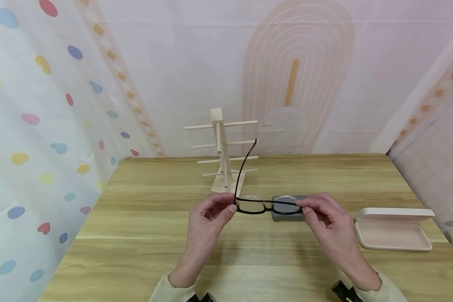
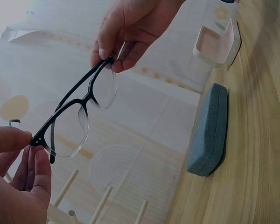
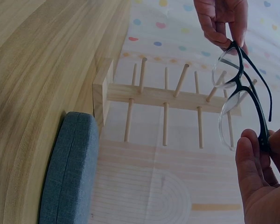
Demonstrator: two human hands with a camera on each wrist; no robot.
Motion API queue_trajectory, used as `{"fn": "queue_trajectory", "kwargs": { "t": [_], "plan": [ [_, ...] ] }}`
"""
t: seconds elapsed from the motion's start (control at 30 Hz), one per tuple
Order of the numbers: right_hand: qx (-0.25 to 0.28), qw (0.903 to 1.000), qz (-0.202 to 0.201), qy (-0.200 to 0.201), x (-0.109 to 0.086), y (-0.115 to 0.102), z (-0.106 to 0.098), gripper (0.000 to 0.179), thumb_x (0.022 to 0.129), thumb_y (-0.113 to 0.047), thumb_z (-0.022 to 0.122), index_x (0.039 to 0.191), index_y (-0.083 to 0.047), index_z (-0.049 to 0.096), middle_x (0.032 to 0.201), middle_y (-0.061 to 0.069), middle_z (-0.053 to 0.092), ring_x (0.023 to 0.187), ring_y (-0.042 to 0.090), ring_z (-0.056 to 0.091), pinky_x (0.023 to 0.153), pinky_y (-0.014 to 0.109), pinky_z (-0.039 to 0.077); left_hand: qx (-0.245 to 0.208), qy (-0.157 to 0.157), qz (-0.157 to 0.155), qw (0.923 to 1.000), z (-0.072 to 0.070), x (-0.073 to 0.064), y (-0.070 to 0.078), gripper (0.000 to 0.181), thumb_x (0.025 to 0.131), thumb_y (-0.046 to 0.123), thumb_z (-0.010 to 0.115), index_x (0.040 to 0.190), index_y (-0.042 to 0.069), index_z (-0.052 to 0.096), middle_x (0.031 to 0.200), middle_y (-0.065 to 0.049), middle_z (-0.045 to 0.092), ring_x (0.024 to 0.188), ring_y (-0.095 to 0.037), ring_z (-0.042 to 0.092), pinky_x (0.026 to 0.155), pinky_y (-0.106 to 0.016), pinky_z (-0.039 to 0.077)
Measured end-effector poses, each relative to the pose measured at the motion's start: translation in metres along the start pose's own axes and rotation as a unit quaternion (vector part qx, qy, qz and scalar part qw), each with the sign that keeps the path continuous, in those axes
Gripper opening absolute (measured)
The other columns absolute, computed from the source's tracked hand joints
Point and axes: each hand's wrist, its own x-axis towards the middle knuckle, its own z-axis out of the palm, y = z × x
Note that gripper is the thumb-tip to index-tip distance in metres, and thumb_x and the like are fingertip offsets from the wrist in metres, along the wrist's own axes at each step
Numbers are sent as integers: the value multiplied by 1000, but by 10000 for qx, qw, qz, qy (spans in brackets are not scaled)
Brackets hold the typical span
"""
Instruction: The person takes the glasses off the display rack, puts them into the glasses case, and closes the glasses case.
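A pair of eyeglasses (image 1: 269,209) with a black upper frame and clear lower rims hangs above the table between both hands. My left hand (image 1: 209,224) pinches the left hinge corner with thumb and fingers. At the opposite corner, my right hand (image 1: 334,226) pinches the frame in the same way. The left temple arm (image 1: 243,165) stands out away from me, while the other temple arm lies folded across behind the lenses. In the left wrist view the lenses (image 2: 70,133) are seen against the backdrop.
A wooden display stand (image 1: 224,157) with several pegs stands at the back, bearing no glasses. Behind the eyeglasses lies a closed grey-blue glasses case (image 3: 70,168). To the right, an open white case (image 1: 394,235) with a pink lining sits on the table. A patterned cloth (image 1: 196,63) hangs behind.
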Motion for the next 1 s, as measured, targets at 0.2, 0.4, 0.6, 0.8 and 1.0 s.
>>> {"fn": "queue_trajectory", "kwargs": {
  "t": [0.2, 0.4, 0.6, 0.8, 1.0],
  "plan": [
    [-21, 10000, -23, -3, 0, 0, 0, 30, 92, 17, 64, 106, -6, 78, 104, 3, 68, 85, 5, 63, 69, 11, 52, 89, 4, -98, 9999, -1, -1, 1, 22, 89, -8, 74, 110, -8, 74, 103, -17, 73, 88, -15, 70, 78, -23, 58],
    [-2, 9999, -37, 96, -1, 0, 2, 30, 91, 17, 65, 105, -5, 78, 103, 6, 69, 84, 6, 64, 70, 11, 52, 260, 28, -118, 9996, -1, -2, 2, 20, 89, -7, 74, 110, -6, 76, 106, -18, 74, 88, -15, 69, 75, -21, 56],
    [-80, 9999, 33, 124, -1, 1, 2, 29, 91, 16, 65, 104, -7, 78, 102, 4, 69, 79, 5, 62, 66, 11, 51, 331, 44, 159, 9993, 0, -1, 1, 20, 88, -8, 74, 108, -6, 77, 108, -11, 68, 87, -15, 66, 74, -19, 55],
    [-119, 9998, 29, 158, -1, 1, 2, 29, 91, 15, 66, 104, -8, 78, 100, 4, 69, 74, 5, 60, 63, 12, 48, 362, 43, 5, 9993, -1, -1, 0, 15, 90, -3, 75, 106, -4, 77, 103, -4, 73, 89, -16, 69, 77, -22, 57],
    [-92, 9996, 208, 165, -2, 1, 2, 28, 92, 13, 66, 104, -9, 79, 100, 3, 70, 76, 6, 64, 63, 12, 50, 490, 13, 81, 9988, -2, -1, -1, 15, 92, -3, 74, 106, -1, 79, 109, -10, 74, 94, -15, 69, 79, -21, 56]
  ]
}}
